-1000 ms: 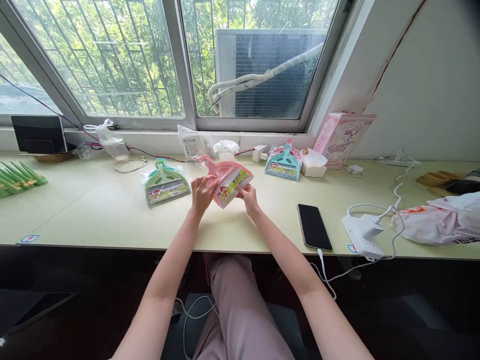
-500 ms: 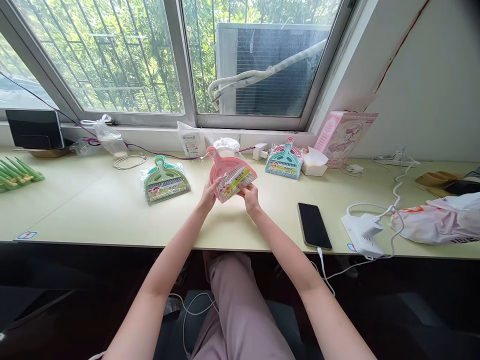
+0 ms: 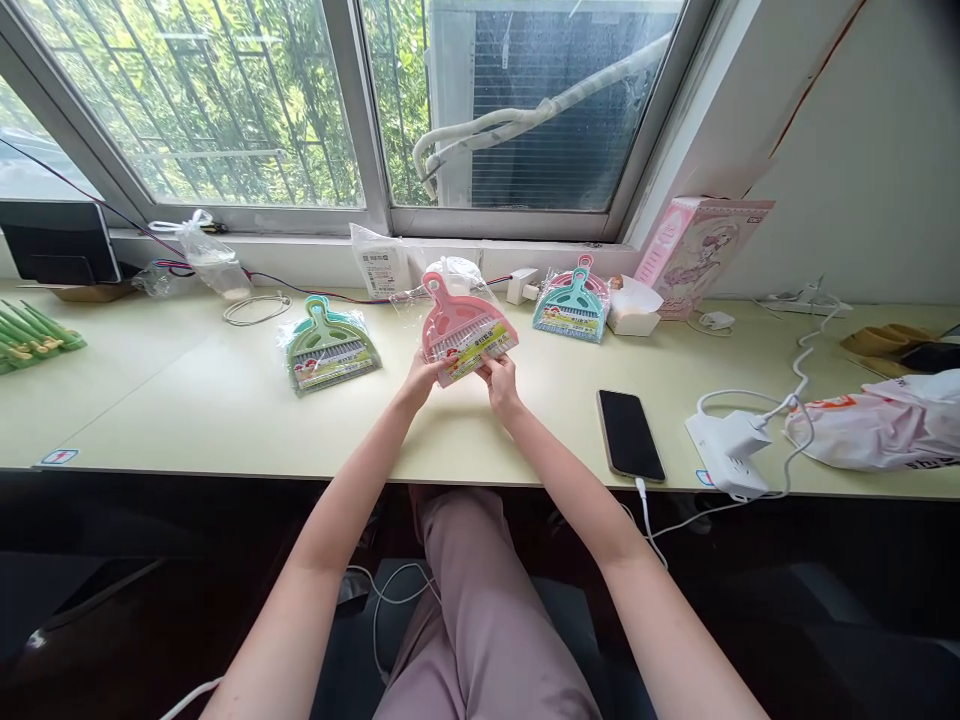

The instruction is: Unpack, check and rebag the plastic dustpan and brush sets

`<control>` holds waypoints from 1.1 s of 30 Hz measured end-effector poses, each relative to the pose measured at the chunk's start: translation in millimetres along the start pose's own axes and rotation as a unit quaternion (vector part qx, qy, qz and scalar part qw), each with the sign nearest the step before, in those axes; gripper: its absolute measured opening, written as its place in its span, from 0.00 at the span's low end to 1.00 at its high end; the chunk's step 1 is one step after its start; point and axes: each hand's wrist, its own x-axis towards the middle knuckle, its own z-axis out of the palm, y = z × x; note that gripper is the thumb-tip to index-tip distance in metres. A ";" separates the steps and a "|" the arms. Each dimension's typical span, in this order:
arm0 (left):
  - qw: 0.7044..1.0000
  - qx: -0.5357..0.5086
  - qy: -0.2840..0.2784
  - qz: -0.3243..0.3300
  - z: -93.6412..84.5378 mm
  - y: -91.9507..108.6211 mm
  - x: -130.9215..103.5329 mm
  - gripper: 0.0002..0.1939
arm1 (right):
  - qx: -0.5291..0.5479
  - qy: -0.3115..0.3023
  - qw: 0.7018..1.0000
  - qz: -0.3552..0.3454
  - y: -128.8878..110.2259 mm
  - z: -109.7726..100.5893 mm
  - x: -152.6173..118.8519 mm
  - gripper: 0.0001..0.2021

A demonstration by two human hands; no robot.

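Note:
A pink mini dustpan and brush set (image 3: 463,322) in clear wrapping is held up over the middle of the table, its handle pointing away from me and tilted slightly left. My left hand (image 3: 426,378) grips its lower left corner, and my right hand (image 3: 498,376) pinches its lower right edge. A printed yellow label runs across the brush bristles. To the left lies a green wrapped dustpan set (image 3: 334,350). Behind and to the right, a teal wrapped dustpan set (image 3: 572,305) rests with a pink one partly hidden beneath it.
A phone (image 3: 630,436) on a charging cable and a white power strip (image 3: 726,455) lie at the right, near a plastic bag (image 3: 885,425). A tissue pack (image 3: 634,308) and pink box (image 3: 701,258) stand by the wall. Green stalks (image 3: 37,335) lie far left.
The pink dustpan set has turned a little, so its brush and label now face me more fully. Both hands still hold it. The camera view has shifted slightly.

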 end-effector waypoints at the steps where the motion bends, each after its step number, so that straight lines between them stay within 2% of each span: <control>1: 1.000 0.003 0.001 0.005 0.9 -0.2 -0.6 0.38 | -0.005 0.005 1.000 0.010 -1.1 -0.8 0.6 0.08; 7: 1.000 0.024 -0.017 0.009 3.5 -1.0 -1.8 0.38 | -0.003 0.091 0.996 0.005 -7.4 -17.0 16.8 0.10; 11: 1.000 0.015 -0.009 0.001 5.7 0.0 -2.7 0.33 | 0.010 0.106 0.994 0.000 -4.5 -21.6 23.1 0.09; 17: 1.000 0.003 0.005 0.000 0.7 -0.4 -0.7 0.35 | 0.020 0.070 0.997 -0.001 -6.4 -15.6 17.6 0.07; 22: 0.999 -0.006 0.027 0.023 -1.9 -2.5 2.2 0.43 | 0.006 -0.035 0.999 -0.006 -9.9 -10.3 12.8 0.11; 25: 1.000 0.010 0.013 0.020 1.2 0.8 -0.8 0.43 | 0.006 -0.021 1.000 0.010 -8.7 -10.5 12.9 0.11; 28: 0.996 0.056 -0.057 -0.029 4.4 7.0 -8.1 0.42 | 0.020 0.029 0.999 0.005 -9.0 -14.9 15.5 0.09; 30: 0.978 0.078 -0.163 -0.100 3.9 9.7 -12.6 0.43 | 0.039 0.044 0.998 -0.015 -11.4 -18.8 17.6 0.08; 32: 0.938 0.079 -0.292 -0.171 0.7 9.4 -14.2 0.45 | 0.057 0.048 0.997 -0.034 -15.0 -21.8 19.2 0.09; 33: 0.918 0.075 -0.338 -0.195 -1.5 8.2 -13.5 0.45 | 0.063 0.046 0.996 -0.041 -16.7 -22.6 19.7 0.10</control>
